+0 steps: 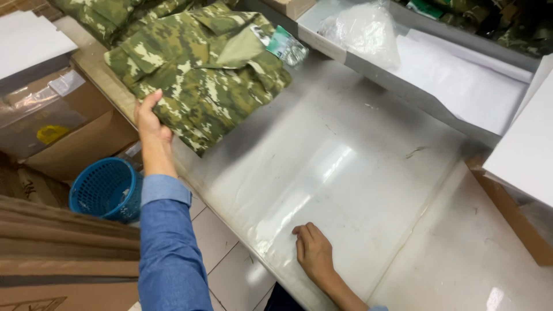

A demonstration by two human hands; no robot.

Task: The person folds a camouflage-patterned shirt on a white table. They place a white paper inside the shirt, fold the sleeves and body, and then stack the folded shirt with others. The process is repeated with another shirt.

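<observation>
Blue basket point(103, 189), cardboard boxes point(75, 129), white sheets point(461, 80)

The left hand's point(151, 120) fingers slip out of sight under the camouflage jacket point(199, 72). The frame's top edge cuts off more camouflage clothing point(103, 14). The small tag point(282, 45) by the collar is too small to make out.
</observation>
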